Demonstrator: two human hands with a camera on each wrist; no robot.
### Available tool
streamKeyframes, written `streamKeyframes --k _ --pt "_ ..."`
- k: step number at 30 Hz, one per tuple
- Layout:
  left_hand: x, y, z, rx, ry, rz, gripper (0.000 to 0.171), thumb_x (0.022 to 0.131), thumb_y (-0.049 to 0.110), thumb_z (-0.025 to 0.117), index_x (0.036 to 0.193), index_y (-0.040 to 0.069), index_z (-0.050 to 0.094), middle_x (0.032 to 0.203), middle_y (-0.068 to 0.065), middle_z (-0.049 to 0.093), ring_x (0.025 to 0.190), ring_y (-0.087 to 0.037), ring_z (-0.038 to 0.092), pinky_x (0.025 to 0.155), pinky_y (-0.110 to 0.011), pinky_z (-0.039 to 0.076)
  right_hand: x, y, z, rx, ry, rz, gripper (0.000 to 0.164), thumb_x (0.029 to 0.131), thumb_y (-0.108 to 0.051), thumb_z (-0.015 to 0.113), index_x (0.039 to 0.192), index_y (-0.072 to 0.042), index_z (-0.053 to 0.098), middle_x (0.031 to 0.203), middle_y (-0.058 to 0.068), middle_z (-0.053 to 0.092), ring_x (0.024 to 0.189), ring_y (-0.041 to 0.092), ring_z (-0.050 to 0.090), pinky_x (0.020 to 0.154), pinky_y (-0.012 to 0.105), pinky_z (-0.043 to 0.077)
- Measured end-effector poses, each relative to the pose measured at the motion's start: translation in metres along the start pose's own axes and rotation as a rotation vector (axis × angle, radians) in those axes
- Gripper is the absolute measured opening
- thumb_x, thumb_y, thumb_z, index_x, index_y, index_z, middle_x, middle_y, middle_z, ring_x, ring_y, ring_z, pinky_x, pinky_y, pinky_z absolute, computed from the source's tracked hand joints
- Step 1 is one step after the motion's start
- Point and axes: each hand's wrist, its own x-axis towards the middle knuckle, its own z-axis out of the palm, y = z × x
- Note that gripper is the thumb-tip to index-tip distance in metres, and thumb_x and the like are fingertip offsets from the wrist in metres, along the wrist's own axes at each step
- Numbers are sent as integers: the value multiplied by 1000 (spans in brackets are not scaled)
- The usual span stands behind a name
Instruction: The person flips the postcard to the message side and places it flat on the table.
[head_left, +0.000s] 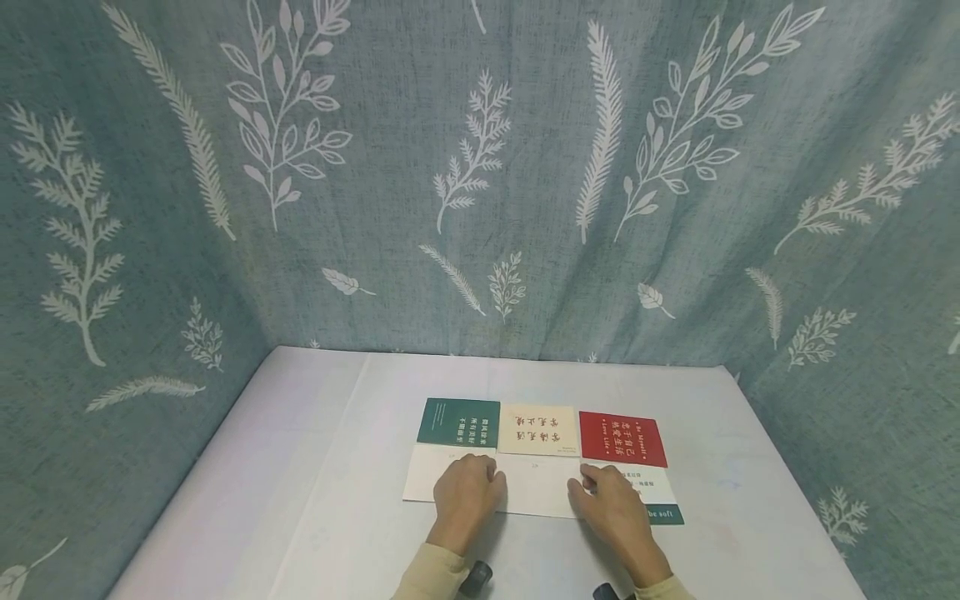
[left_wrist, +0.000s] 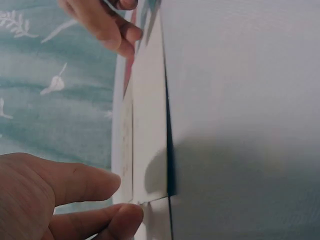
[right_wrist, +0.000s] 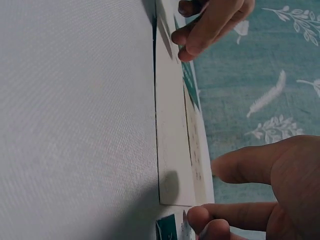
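Six cards lie edge to edge in two rows on the white table. The back row holds a green card (head_left: 459,422), a cream card (head_left: 539,430) with dark lettering and a red card (head_left: 623,439). In front of them are a plain pale card (head_left: 424,479), a blank middle card (head_left: 534,483) and a white card with a green band (head_left: 663,492). My left hand (head_left: 467,492) is over the seam between the two plain cards, thumb and fingers apart with nothing between them. Over the seam right of the middle card, my right hand (head_left: 617,507) is likewise empty, its fingers loosely bent.
The white tabletop (head_left: 330,467) extends around the cards. A blue-green curtain (head_left: 525,300) with white leaf prints stands behind the table and along both sides. Dark wrist devices (head_left: 476,578) sit by the beige sleeves (head_left: 431,573).
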Motion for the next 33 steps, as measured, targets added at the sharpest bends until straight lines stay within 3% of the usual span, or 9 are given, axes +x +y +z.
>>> streamKeyframes --k 6,12,20,28,33 --pt "1 -3 -4 -38 23 -25 17 81 14 73 94 6 79 80 -6 74 62 -15 59 53 -31 48 -3 6 -5 5 33 40 48 88 -26 72 127 2 67 93 7 62 84 22 58 72 44 51" --pt "2 -4 -1 -87 22 -23 20 83 16 72 102 12 78 74 5 65 63 -10 53 55 -29 45 -7 23 -18 9 84 44 49 86 -23 76 128 -1 67 96 6 66 87 24 61 72 44 53" --pt "1 6 13 -98 69 169 19 83 19 76 101 15 77 74 11 63 66 -4 52 55 -21 42 -8 50 -40 -23 93 96 61 85 -26 78 135 1 57 109 14 65 89 28 60 77 51 52" --pt "-2 24 24 -108 6 301 21 83 19 76 104 16 78 84 8 68 78 -8 58 63 -22 47 0 79 -53 -70 53 157 71 86 -29 77 138 10 48 120 28 56 97 38 60 89 62 50" --pt "-4 34 33 -86 -1 450 22 84 22 76 106 17 77 92 7 70 84 -10 59 71 -23 48 3 97 -58 -86 16 157 72 88 -33 73 138 11 48 118 29 56 102 42 60 91 65 48"
